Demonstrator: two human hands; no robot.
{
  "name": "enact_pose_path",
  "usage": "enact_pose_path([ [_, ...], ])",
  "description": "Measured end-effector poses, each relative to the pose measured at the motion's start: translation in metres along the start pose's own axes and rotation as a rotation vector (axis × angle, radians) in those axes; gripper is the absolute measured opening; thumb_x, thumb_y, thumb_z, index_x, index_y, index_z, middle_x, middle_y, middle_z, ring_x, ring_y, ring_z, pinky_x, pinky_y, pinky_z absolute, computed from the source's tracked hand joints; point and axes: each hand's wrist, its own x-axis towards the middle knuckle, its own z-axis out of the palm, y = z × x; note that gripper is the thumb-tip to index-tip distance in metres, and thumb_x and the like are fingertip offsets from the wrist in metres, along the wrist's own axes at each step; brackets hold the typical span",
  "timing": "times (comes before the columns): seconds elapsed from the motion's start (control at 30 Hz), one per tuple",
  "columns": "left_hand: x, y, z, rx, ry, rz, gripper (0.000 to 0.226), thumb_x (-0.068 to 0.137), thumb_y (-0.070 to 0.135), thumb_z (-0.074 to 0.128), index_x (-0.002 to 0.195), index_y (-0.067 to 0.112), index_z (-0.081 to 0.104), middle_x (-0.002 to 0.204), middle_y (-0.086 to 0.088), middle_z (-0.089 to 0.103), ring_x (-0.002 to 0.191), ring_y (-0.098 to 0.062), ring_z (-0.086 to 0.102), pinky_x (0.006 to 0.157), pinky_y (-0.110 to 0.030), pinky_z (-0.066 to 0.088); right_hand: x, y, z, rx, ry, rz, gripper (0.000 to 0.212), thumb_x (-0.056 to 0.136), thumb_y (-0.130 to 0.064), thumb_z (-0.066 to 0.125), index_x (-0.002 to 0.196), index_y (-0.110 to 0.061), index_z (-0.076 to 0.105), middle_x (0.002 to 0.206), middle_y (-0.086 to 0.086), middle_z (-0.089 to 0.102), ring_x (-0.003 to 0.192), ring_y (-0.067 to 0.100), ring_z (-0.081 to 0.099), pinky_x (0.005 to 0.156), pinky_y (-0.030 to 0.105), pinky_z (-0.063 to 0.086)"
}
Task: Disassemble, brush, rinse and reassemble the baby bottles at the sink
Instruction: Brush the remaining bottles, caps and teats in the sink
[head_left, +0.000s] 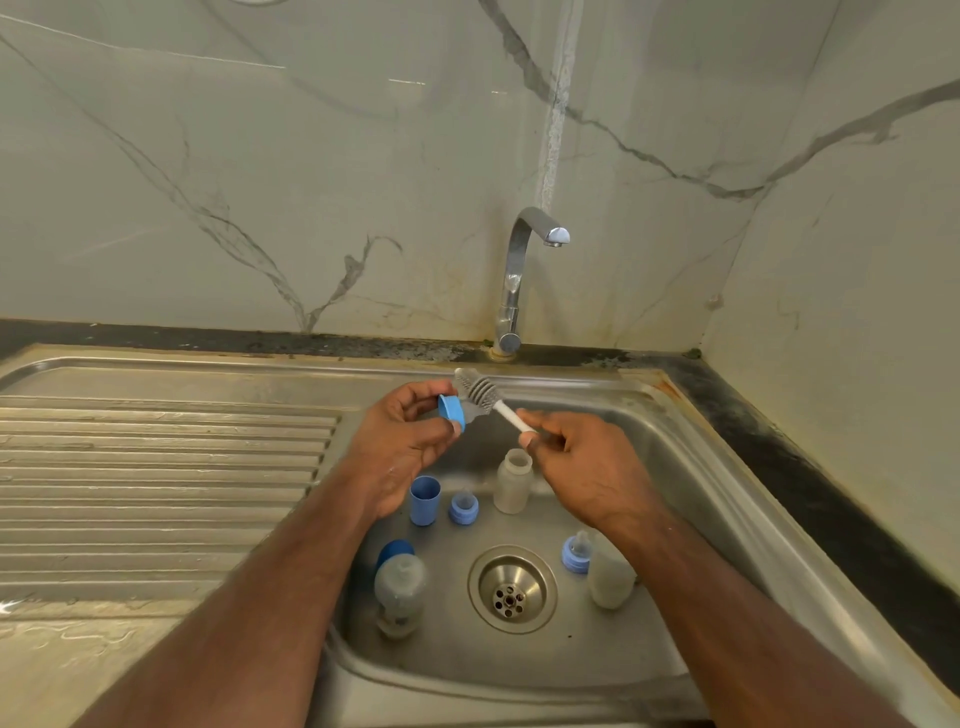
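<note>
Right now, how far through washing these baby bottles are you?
Early to midway. Done: two cloudy plastic bottle bodies stand open in the steel sink, their blue teat rings beside them. In hand: the left hand holds a blue ring while the right hand works the grey-bristled brush on it. Left: one bottle looks assembled; the tap is dry, so no rinsing or reassembly is under way.

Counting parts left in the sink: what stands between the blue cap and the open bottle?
A blue nipple ring stands between the blue cap and open bottle, head view.
</note>
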Motion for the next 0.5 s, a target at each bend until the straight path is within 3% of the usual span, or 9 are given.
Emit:
enact_pose_path([
  [0.07, 0.0007, -0.0006, -0.0002, -0.007, 0.004, 0.002, 0.045, 0.085, -0.015, 0.068, 0.119, 0.013, 0.067, 0.124, -0.008, 0.07, 0.11, -0.023, 0.071, 0.097, -0.04, 0.057, -0.0022, -0.0033, 0.0026, 0.017, -0.029, -0.025, 0.035, 0.1, -0.038, 0.055, 0.135, -0.04, 0.059, 0.094, -0.019, 0.067, 0.071, 0.003, 0.057, 0.068, 0.017, 0.045],
  [0.2, -0.0011, -0.0002, -0.0004, 0.01, -0.003, 0.007, 0.045, 0.085, -0.017, 0.066, 0.119, 0.012, 0.068, 0.125, -0.007, 0.069, 0.11, -0.022, 0.071, 0.097, -0.04, 0.058, 0.0008, 0.0002, -0.0005, -0.049, -0.004, 0.008, 0.036, 0.1, -0.037, 0.054, 0.136, -0.039, 0.059, 0.114, -0.015, 0.07, 0.088, 0.004, 0.062, 0.086, 0.025, 0.052],
  [0.33, -0.0006, 0.0005, 0.0009, -0.015, 0.012, -0.002, 0.046, 0.085, -0.017, 0.066, 0.122, 0.009, 0.064, 0.125, -0.011, 0.069, 0.11, -0.024, 0.071, 0.097, -0.039, 0.057, -0.0048, -0.0041, 0.0022, 0.028, -0.034, -0.027, 0.035, 0.1, -0.037, 0.056, 0.134, -0.04, 0.06, 0.104, -0.017, 0.07, 0.08, 0.004, 0.061, 0.077, 0.021, 0.052],
  [0.43, -0.0015, 0.0014, 0.0006, -0.024, 0.017, 0.004, 0.044, 0.086, -0.016, 0.066, 0.12, 0.011, 0.067, 0.125, -0.009, 0.069, 0.113, -0.024, 0.07, 0.098, -0.041, 0.057, 0.0007, 0.0002, -0.0002, -0.06, 0.0, 0.011, 0.036, 0.1, -0.038, 0.054, 0.136, -0.04, 0.059, 0.111, -0.016, 0.07, 0.085, 0.005, 0.062, 0.085, 0.028, 0.054],
  [0.5, -0.0019, 0.0016, 0.0004, -0.021, 0.02, 0.008, 0.042, 0.086, -0.015, 0.066, 0.119, 0.011, 0.067, 0.125, -0.009, 0.069, 0.112, -0.024, 0.07, 0.097, -0.04, 0.058, 0.001, 0.0012, -0.0008, -0.041, -0.005, 0.009, 0.036, 0.101, -0.038, 0.054, 0.136, -0.04, 0.058, 0.11, -0.016, 0.07, 0.084, 0.004, 0.06, 0.082, 0.025, 0.051],
])
